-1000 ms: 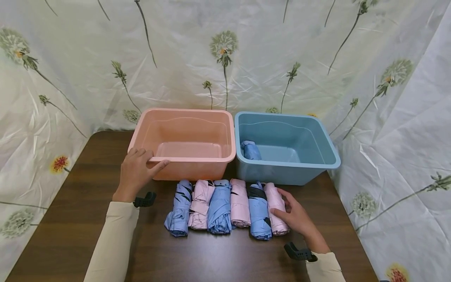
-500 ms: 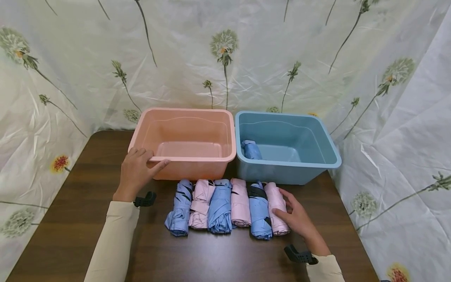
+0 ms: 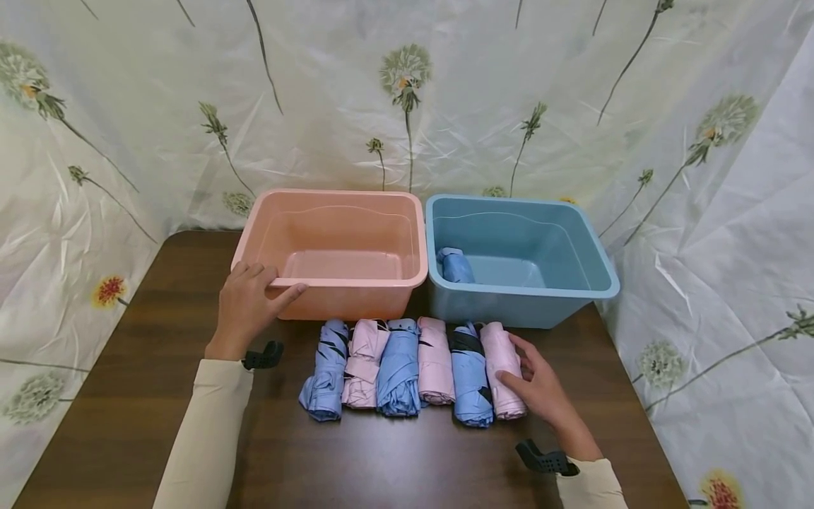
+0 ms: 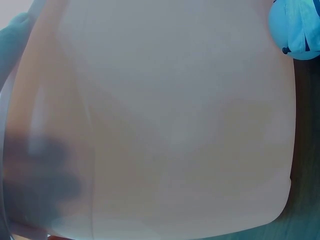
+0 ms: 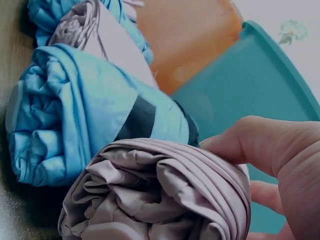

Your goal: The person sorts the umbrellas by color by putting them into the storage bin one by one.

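My left hand (image 3: 248,304) grips the front left rim of the pink-orange bin (image 3: 343,300), thumb outside and fingers over the edge. Through the bin wall (image 4: 175,125) in the left wrist view, dark finger shapes show. My right hand (image 3: 543,389) holds the rightmost folded umbrella, a pink one (image 3: 502,367), thumb on top and fingers along its right side. That umbrella (image 5: 165,190) lies on the table in a row of several, alternating blue and pink. Beside it is a blue umbrella (image 3: 472,389) with a black strap.
A blue bin (image 3: 521,307) stands right of the pink-orange one, with a blue folded umbrella (image 3: 456,266) inside at its left end. Both bins are at the back of the dark wooden table (image 3: 394,466). A flowered curtain (image 3: 470,106) hangs behind and beside the table.
The head view has tilted slightly, so everything sits a little higher in it. Both hands keep their places on the bin rim and the pink umbrella.
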A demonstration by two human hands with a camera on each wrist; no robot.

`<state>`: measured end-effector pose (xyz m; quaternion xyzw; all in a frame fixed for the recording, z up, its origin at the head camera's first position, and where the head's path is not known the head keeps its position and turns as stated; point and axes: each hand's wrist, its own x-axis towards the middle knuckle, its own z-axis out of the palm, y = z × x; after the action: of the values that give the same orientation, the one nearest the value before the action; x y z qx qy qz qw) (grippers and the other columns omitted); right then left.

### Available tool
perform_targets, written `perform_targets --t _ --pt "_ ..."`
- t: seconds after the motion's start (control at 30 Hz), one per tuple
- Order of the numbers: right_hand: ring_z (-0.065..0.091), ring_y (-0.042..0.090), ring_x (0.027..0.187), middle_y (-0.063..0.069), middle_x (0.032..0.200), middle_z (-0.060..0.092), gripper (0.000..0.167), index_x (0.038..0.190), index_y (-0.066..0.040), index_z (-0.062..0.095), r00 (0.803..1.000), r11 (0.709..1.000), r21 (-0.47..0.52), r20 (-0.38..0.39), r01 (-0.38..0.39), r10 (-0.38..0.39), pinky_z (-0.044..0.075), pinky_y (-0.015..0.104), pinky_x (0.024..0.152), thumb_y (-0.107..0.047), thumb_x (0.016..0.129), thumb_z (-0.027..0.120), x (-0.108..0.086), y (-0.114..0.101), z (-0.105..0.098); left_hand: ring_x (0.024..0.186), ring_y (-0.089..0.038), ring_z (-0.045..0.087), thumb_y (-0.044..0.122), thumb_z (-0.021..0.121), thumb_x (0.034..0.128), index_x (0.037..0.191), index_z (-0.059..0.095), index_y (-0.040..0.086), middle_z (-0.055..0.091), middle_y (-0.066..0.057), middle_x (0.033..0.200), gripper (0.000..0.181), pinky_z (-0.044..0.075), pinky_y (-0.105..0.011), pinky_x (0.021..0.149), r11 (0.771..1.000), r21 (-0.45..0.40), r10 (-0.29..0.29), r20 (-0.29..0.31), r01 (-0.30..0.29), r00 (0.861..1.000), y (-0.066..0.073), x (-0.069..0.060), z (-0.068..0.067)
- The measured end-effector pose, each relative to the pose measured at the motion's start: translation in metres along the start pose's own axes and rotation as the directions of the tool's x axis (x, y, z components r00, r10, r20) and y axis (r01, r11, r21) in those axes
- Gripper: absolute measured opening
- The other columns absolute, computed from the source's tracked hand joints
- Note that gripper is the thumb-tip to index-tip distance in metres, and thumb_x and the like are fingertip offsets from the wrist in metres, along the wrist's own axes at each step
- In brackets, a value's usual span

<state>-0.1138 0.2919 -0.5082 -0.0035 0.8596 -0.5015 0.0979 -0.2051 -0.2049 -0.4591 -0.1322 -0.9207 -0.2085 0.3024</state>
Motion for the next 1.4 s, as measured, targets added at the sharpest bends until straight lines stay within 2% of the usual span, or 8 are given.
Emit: perform_targets --t 0.2,0.33,0.57,0.8,1.17,1.4 --pt "0.049 0.045 0.118 0.027 0.143 0.037 0.073 0.151 -0.018 0.025 1.000 0.999 0.024 0.002 -0.021 0.021 0.052 0.050 0.083 -0.022 0.092 0.067 -0.001 -0.007 -0.002 0.071 -0.028 0.044 0.057 0.071 0.0760 0.070 0.051 0.008 0.052 -0.009 0.068 0.053 0.036 -0.042 0.062 1.000 -0.002 -0.003 -0.002 0.003 1.000 0.000 -0.001 0.000" --pt "0.051 0.043 0.116 0.027 0.142 0.038 0.074 0.151 -0.019 0.024 1.000 0.999 0.047 -0.005 -0.026 0.027 0.052 0.049 0.082 -0.021 0.091 0.067 -0.002 -0.012 -0.002 0.071 -0.027 0.044 0.055 0.073 0.0747 0.069 0.052 0.008 0.052 -0.009 0.068 0.051 0.037 -0.042 0.063 1.000 0.005 -0.004 0.002 0.004 1.000 0.000 -0.001 0.000" --pt "0.054 0.042 0.113 0.027 0.140 0.041 0.074 0.151 -0.021 0.026 1.000 0.997 0.076 -0.002 -0.001 0.002 0.053 0.048 0.081 -0.022 0.091 0.068 -0.007 -0.023 -0.001 0.072 -0.027 0.044 0.051 0.077 0.0721 0.069 0.053 0.008 0.053 -0.009 0.069 0.049 0.038 -0.043 0.063 1.000 0.001 -0.016 0.012 0.016 1.000 0.000 -0.001 0.000" --pt "0.054 0.044 0.113 0.026 0.139 0.043 0.073 0.150 -0.021 0.027 0.997 0.994 0.086 -0.012 0.074 -0.073 0.052 0.050 0.080 -0.021 0.090 0.069 -0.010 -0.032 0.001 0.073 -0.028 0.045 0.050 0.077 0.0718 0.071 0.054 0.008 0.055 -0.009 0.071 0.048 0.039 -0.044 0.064 1.000 -0.006 -0.006 -0.002 0.006 1.000 0.000 -0.001 0.001" --pt "0.055 0.044 0.111 0.024 0.138 0.045 0.075 0.149 -0.026 0.028 0.998 0.993 0.099 -0.022 0.064 -0.062 0.053 0.050 0.078 -0.024 0.088 0.071 -0.013 -0.048 0.007 0.072 -0.027 0.045 0.050 0.078 0.0712 0.070 0.053 0.009 0.053 -0.008 0.070 0.048 0.038 -0.044 0.063 1.000 0.005 -0.013 0.006 0.013 1.000 -0.001 0.000 0.002" --pt "0.055 0.042 0.111 0.022 0.135 0.047 0.074 0.149 -0.026 0.030 0.996 0.990 0.111 -0.019 0.085 -0.083 0.053 0.049 0.079 -0.022 0.088 0.072 -0.014 -0.058 0.011 0.071 -0.026 0.044 0.052 0.076 0.0725 0.069 0.053 0.009 0.051 -0.007 0.068 0.049 0.037 -0.043 0.063 1.000 0.003 -0.008 0.003 0.008 1.000 -0.002 -0.001 0.002"
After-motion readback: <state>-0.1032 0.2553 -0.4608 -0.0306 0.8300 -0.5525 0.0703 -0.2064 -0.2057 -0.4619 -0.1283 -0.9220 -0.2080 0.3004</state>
